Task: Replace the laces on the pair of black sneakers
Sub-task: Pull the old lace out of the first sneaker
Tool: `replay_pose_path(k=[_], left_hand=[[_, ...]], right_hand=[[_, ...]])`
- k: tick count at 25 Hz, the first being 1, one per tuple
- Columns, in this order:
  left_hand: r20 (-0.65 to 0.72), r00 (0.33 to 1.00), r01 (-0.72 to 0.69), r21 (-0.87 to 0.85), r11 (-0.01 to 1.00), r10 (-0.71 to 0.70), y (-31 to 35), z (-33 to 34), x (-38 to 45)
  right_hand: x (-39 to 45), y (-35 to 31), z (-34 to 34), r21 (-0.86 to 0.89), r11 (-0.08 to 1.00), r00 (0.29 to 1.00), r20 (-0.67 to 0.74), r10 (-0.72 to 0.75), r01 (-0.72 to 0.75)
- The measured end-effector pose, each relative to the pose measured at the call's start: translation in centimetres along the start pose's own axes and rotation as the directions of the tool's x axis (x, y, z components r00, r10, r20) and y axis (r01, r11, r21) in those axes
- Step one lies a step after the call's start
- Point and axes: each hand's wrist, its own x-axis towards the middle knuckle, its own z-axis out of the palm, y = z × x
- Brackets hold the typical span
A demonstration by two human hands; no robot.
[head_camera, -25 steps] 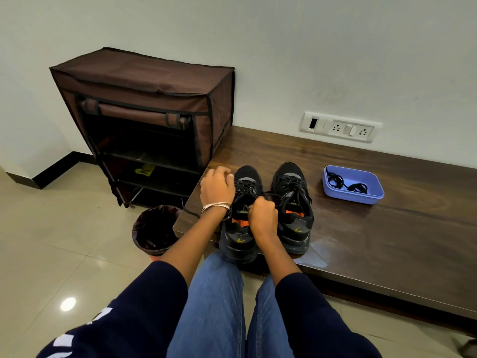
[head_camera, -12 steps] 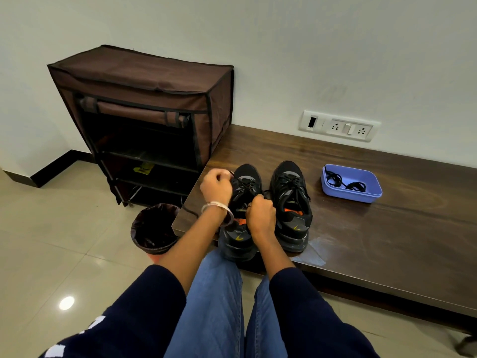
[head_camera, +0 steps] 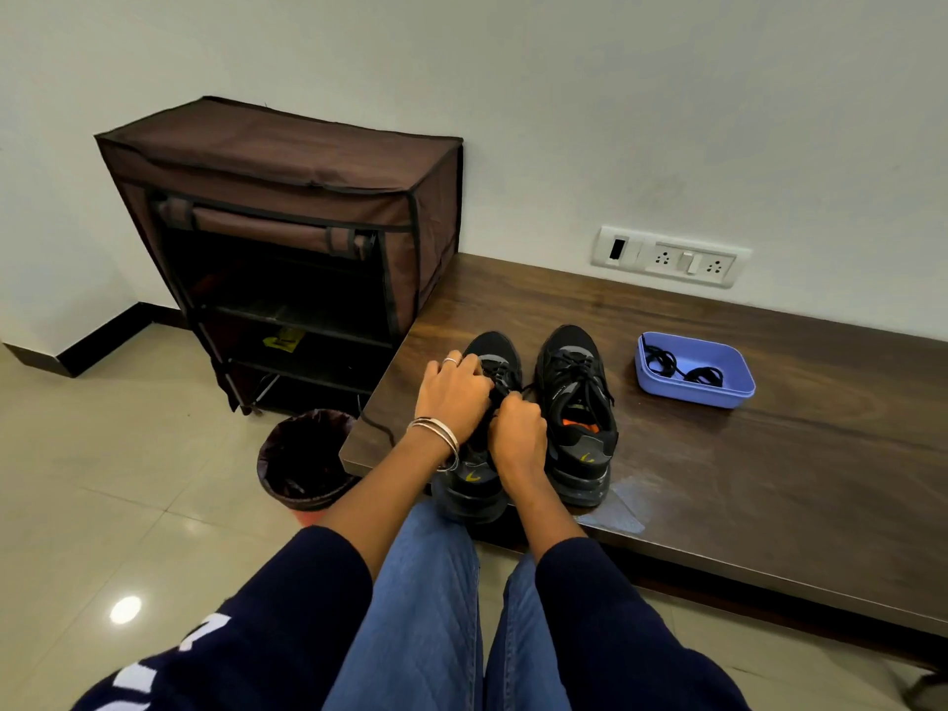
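Judging by the bench, I'm early on: both sneakers are laced. My left hand and right hand pinch the lace on the left sneaker; the right sneaker is untouched; spare laces wait in the blue tray.

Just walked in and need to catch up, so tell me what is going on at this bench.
A seated person works on the left sneaker of a black pair on the wooden bench. The left hand and right hand both have fingers curled at its laces. The right sneaker beside it is untouched and laced. A blue tray further right holds coiled black laces.
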Motion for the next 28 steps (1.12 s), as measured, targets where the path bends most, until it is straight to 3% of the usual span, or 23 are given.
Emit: replay_pose_path(k=[2, 4, 5, 6, 8, 9, 10, 11, 12, 13, 14, 15, 16, 17, 18, 19, 21, 23, 24, 25, 26, 27, 28], left_hand=[[-0.066, 0.997, 0.022, -0.084, 0.996, -0.028, 0.3, 0.7, 0.0], [-0.06, 0.985, 0.115, -0.458, 0.881, -0.16, -0.4, 0.8, 0.2], [-0.024, 0.964, 0.167, -0.722, 0.671, -0.266, -0.9, 0.6, 0.3], [0.065, 0.931, 0.193, -0.923, 0.332, -0.36, -1.3, 0.3, 0.2], [0.239, 0.881, 0.1, -0.938, -0.332, -0.409, -1.5, -1.2, -0.1], [0.289, 0.872, 0.029, -0.837, -0.547, -0.395, -1.7, -1.9, -0.1], [0.318, 0.869, -0.032, -0.73, -0.683, -0.38, -1.7, -2.5, -0.1], [0.341, 0.868, -0.046, -0.668, -0.742, -0.361, -1.9, -2.7, 0.1], [0.345, 0.874, -0.018, -0.68, -0.733, -0.341, -1.9, -2.7, 0.2], [0.319, 0.882, 0.054, -0.798, -0.601, -0.345, -1.9, -2.3, 0.5], [0.246, 0.901, 0.139, -0.944, -0.301, -0.357, -1.8, -1.7, 0.6], [0.141, 0.931, 0.193, -0.973, 0.128, -0.336, -1.8, -1.2, 0.6], [0.075, 0.966, 0.198, -0.827, 0.526, -0.246, -1.7, -0.8, 0.7], [0.07, 0.988, 0.152, -0.598, 0.787, -0.137, -1.5, -0.7, 0.7], [0.095, 0.994, 0.091, -0.392, 0.915, -0.058, -1.1, -0.7, 0.6], [0.11, 0.994, 0.05, -0.257, 0.965, -0.023, -0.7, -0.7, 0.5], [0.07, 0.997, 0.037, -0.189, 0.981, -0.025, -0.1, -0.6, 0.3], [-0.005, 0.994, 0.099, -0.396, 0.913, -0.109, -0.2, 0.1, -0.1], [-0.028, 0.981, 0.137, -0.595, 0.792, -0.191, -0.5, 0.4, -0.3], [-0.005, 0.957, 0.163, -0.816, 0.554, -0.29, -0.9, 0.5, -0.5], [0.081, 0.928, 0.171, -0.96, 0.22, -0.364, -1.2, 0.1, -0.8], [0.192, 0.907, 0.156, -0.98, -0.124, -0.375, -1.4, -0.2, -1.0], [0.283, 0.894, 0.149, -0.919, -0.365, -0.347, -1.6, -0.7, -1.1]], right_hand=[[0.0, 0.0, 0.1, 0.009, 1.0, 1.0, -0.005, 0.004, -0.004], [0.0, 0.0, 0.1, 0.012, 1.0, 1.0, -0.005, 0.004, -0.004], [0.0, 0.0, 0.0, 0.013, 1.0, 1.0, -0.006, 0.005, -0.005], [0.1, 0.0, 0.0, 0.01, 1.0, 1.0, -0.009, 0.007, -0.007], [0.1, -0.1, 0.1, -0.015, 1.0, 1.0, -0.021, 0.003, -0.003], [0.1, -0.1, 0.1, -0.023, 1.0, 1.0, -0.026, 0.001, -0.001], [0.1, -0.2, 0.2, -0.026, 1.0, 1.0, -0.028, 0.0, -0.001], [0.1, -0.1, 0.2, -0.025, 1.0, 1.0, -0.027, -0.001, 0.0], [0.0, -0.1, 0.3, -0.022, 1.0, 1.0, -0.023, -0.002, 0.001], [0.0, 0.0, 0.3, -0.017, 1.0, 1.0, -0.02, -0.003, 0.003], [0.0, 0.0, 0.3, -0.012, 1.0, 1.0, -0.016, -0.005, 0.005], [0.1, 0.0, 0.2, -0.007, 1.0, 1.0, -0.013, -0.007, 0.007], [0.2, 0.0, 0.2, -0.005, 1.0, 1.0, -0.009, -0.008, 0.008], [0.2, 0.1, 0.2, -0.005, 1.0, 1.0, -0.007, -0.008, 0.008], [0.3, 0.1, 0.3, -0.007, 1.0, 1.0, -0.006, -0.007, 0.007], [0.2, 0.1, 0.3, -0.011, 1.0, 1.0, -0.007, -0.006, 0.006], [0.3, 0.2, 0.4, -0.012, 1.0, 1.0, -0.008, -0.008, 0.008], [0.3, 0.3, 0.4, -0.015, 1.0, 1.0, -0.007, -0.007, 0.007], [0.4, 0.2, 0.4, -0.022, 1.0, 1.0, -0.009, -0.009, 0.009], [0.4, 0.2, 0.4, -0.03, 0.999, 1.0, -0.016, -0.014, 0.013], [0.3, 0.2, 0.4, -0.035, 0.999, 1.0, -0.023, -0.018, 0.018], [0.3, 0.2, 0.4, -0.037, 0.999, 0.999, -0.028, -0.019, 0.018], [0.4, 0.2, 0.4, -0.037, 0.999, 0.999, -0.031, -0.016, 0.015]])
